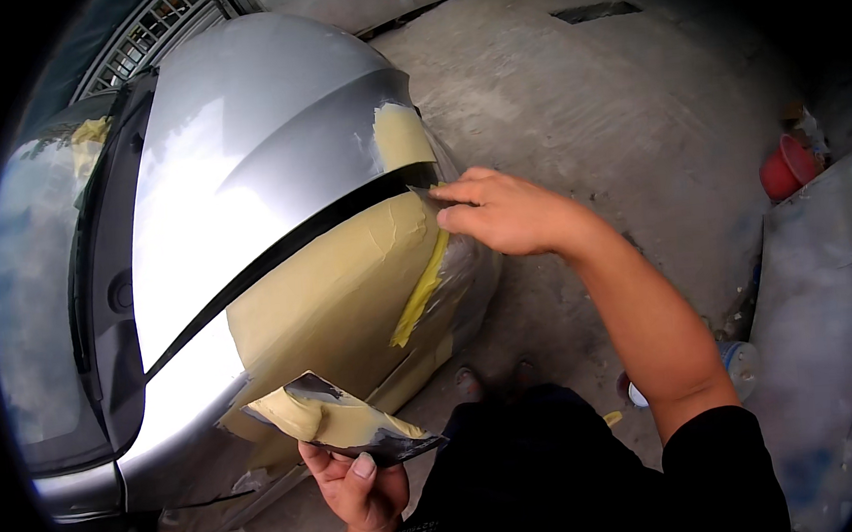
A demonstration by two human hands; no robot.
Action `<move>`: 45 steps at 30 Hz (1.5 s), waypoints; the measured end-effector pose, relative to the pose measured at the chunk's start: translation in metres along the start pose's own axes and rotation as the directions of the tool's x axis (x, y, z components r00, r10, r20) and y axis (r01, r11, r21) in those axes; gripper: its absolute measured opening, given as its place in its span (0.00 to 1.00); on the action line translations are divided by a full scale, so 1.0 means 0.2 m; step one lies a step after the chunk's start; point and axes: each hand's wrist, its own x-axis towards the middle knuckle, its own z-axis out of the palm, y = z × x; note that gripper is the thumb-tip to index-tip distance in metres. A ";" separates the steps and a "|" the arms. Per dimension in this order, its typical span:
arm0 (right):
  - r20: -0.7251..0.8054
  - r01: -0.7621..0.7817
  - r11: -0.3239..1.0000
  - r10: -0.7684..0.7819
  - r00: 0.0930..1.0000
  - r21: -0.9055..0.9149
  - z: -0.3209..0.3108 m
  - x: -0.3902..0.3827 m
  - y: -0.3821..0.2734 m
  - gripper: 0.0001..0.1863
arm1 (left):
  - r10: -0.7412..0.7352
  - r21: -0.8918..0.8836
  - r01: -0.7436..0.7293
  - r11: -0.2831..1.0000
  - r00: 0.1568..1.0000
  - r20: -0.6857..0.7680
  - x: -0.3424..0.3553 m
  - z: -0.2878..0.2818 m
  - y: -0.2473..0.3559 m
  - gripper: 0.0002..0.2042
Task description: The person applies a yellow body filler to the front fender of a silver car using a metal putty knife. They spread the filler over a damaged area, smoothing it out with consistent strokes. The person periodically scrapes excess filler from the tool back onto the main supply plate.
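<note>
Left hand (363,490) fingers clamp board (391,448) near coated fender (323,278), likely to have putty (300,413) close, while right hand (506,213) fingers pinch spreader (425,194) at fender's upper edge, likely for control.

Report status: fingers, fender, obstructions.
Left fingers hold smeared board. Right fingers on thin blade at fender edge. Fender largely cream-coated. Board hides some of it.

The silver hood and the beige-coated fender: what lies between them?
In the head view, a long, dark, curving gap separates the silver hood from the beige-coated fender.
</note>
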 end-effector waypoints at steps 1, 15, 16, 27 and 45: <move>-0.001 0.023 1.000 -0.023 1.000 -0.004 0.00 0.00 -0.01 0.31 | -0.007 -0.007 0.007 1.000 1.000 -0.001 0.00 -0.01 0.00 0.34; -0.156 0.106 0.974 -0.139 0.978 -0.202 0.16 -0.22 -0.36 0.27 | -0.040 -0.063 0.041 0.997 0.999 0.029 0.02 -0.15 0.06 0.34; -0.159 0.107 0.968 -0.144 0.977 -0.226 0.18 -0.24 -0.38 0.27 | -0.037 -0.057 0.038 0.998 0.999 0.020 0.02 -0.15 0.06 0.35; -0.259 0.610 0.788 -0.573 0.778 0.088 0.27 -0.57 -0.42 0.28 | -0.094 -0.081 0.087 0.993 0.992 -0.087 0.07 -0.01 0.10 0.33; -0.077 -0.035 0.999 0.037 0.996 0.028 0.01 -0.06 0.05 0.29 | 0.101 0.034 -0.098 0.995 0.989 -0.107 -0.07 0.04 0.08 0.33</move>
